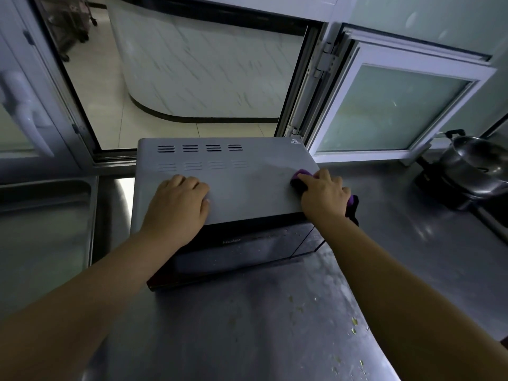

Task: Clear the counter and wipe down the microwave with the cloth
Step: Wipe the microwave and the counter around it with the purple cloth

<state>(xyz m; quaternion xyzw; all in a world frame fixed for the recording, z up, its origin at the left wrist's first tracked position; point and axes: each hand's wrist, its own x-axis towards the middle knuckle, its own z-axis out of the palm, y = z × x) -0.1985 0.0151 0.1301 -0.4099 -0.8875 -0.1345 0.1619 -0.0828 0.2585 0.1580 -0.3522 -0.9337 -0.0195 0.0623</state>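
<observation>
A grey microwave (242, 185) with a black glass door stands on the steel counter (247, 325) in front of an open window. My left hand (178, 202) rests flat on the left part of its top, fingers straight. My right hand (323, 193) grips a purple cloth (298, 180) at the top's right edge; part of the cloth hangs down past the wrist on the microwave's right side.
A steel pot (472, 163) sits on a dark burner at the far right. A sink basin (41, 229) lies to the left. Small food scraps (354, 323) dot the counter at front right. An open window sash (390, 105) stands behind right.
</observation>
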